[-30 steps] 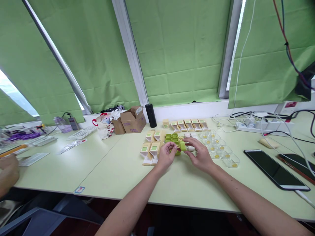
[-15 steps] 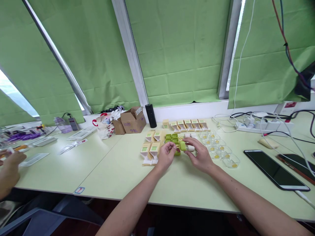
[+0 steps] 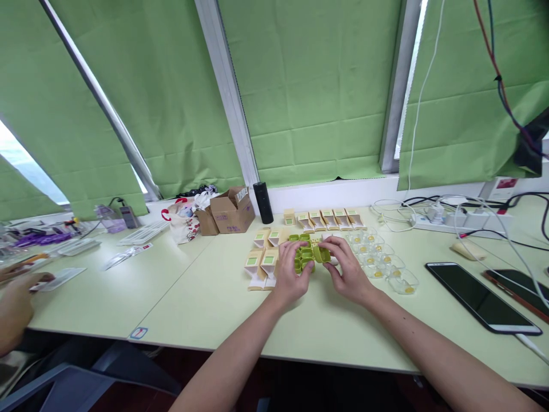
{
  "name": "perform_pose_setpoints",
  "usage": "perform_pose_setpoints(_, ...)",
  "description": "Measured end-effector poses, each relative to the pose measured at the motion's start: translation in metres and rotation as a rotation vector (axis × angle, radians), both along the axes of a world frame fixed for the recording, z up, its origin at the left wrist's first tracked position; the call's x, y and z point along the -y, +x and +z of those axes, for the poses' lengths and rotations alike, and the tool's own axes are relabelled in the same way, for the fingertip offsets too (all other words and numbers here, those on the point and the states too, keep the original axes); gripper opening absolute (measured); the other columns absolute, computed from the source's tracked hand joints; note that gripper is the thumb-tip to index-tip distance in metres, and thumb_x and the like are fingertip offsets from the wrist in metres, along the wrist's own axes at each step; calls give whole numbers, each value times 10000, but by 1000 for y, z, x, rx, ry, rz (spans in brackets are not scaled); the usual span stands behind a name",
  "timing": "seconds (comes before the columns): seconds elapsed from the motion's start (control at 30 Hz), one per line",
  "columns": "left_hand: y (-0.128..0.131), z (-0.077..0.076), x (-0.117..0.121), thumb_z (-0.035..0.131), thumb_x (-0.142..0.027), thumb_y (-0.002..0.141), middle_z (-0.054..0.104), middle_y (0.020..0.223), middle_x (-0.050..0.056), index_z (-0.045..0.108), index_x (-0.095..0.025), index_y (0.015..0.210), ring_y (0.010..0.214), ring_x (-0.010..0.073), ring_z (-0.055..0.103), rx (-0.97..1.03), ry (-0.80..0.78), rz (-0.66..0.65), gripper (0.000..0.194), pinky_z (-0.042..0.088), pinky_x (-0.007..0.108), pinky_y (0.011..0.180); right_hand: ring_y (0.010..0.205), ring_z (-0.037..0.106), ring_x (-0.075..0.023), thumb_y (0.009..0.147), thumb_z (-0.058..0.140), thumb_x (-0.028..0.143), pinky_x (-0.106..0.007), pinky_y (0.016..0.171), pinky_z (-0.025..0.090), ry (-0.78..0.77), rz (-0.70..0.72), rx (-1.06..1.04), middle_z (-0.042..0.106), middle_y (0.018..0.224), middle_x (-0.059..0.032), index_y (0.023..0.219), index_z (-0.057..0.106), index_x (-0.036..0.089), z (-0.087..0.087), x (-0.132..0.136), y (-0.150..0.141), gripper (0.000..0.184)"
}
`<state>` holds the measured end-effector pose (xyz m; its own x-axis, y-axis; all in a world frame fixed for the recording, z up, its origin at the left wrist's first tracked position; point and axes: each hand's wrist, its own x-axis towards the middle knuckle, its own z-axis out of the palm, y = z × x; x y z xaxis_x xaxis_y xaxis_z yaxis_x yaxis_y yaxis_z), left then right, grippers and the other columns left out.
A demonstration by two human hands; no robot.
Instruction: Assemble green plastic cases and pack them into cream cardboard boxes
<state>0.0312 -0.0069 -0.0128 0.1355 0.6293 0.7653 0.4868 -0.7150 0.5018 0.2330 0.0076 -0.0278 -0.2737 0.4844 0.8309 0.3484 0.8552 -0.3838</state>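
Holding green case [image 3: 323, 254] — inside table edge [image 3: 326, 360]

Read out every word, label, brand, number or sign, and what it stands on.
No text is legible.
Cardboard box: purple print and white label, too blurred.
Table-edge sticker: red mark in blue frame, too small.
Small cartons: green panels, no readable words.

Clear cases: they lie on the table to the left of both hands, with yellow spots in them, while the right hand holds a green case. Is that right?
One thing is wrong: the head view shows the clear cases to the right of both hands. They do lie on the table with yellow spots in them, and the right hand holds a green case.
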Motion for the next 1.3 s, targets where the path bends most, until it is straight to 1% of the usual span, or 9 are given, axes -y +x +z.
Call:
perform_pose_setpoints(0.07,1,0,1,705,-328,971,633,1325,129,565,-252,1389,1289,315,527,-59,60,-16,448,478,524,1094,1338,586,-326,976,542,76,-545,1059,618,31,-13,24,538,1369,-150,1508,514,289,-1,0,0,573)
perform_pose_setpoints(0.13,1,-1,0,730,-301,956,622,1356,128,550,-263,1424,1307,321,507,-100,80,-36,503,467,543,1115,1343,590,-328,983,548,77,-552,1073,609,56,-23,44,548,1375,-150,1520,503,291,-1,0,0,580)
perform_pose_setpoints(0.27,0,-4,-2,720,-250,965,628,1353,124,555,-281,1450,1298,319,508,-128,88,-61,513,478,547,1107,1358,589,-332,999,567,94,-568,1090,598,113,-38,57,569,1389,-160,1536,473,281,1,1,0,576)
perform_pose_setpoints(0.43,-1,-5,-3,658,-228,1006,640,1345,120,570,-295,1460,1292,307,520,-115,89,-79,467,487,543,1102,1364,603,-330,1014,588,113,-562,1083,603,193,-57,45,591,1405,-179,1468,516,255,4,2,0,481)
perform_pose_setpoints(0.63,0,-3,-2,726,-278,972,651,1341,123,571,-293,1477,1292,313,528,-93,77,-79,528,490,545,1104,1279,656,-332,1018,602,129,-561,1023,620,271,-60,70,671,1343,-170,1335,601,245,4,0,1,337)
perform_pose_setpoints(0.83,-1,-3,-3,701,-277,986,672,1312,115,634,-295,1418,1281,311,543,-69,52,-65,437,503,558,1098,1219,694,-335,1027,601,180,-533,950,645,294,-122,121,705,1290,-161,1261,655,250,6,0,3,250)
perform_pose_setpoints(0.97,-1,-3,-2,699,-264,985,681,1299,110,651,-297,1401,1271,306,548,-63,57,-62,420,506,553,1096,1205,709,-328,1038,591,187,-494,913,661,316,-173,168,693,1325,-176,1277,649,232,4,0,3,250)
perform_pose_setpoints(1.07,-1,-3,-1,692,-253,988,680,1308,110,650,-293,1404,1272,303,547,-64,65,-60,420,507,546,1096,1201,710,-327,1042,582,176,-481,899,665,319,-173,183,675,1345,-194,1291,640,212,2,-1,3,258)
perform_pose_setpoints(1.3,-1,-5,-3,680,-250,996,681,1299,111,648,-288,1407,1256,298,546,-73,108,-55,413,516,534,1074,1239,676,-343,1049,548,164,-499,928,654,309,-147,183,646,1339,-205,1330,631,200,1,-2,2,295)
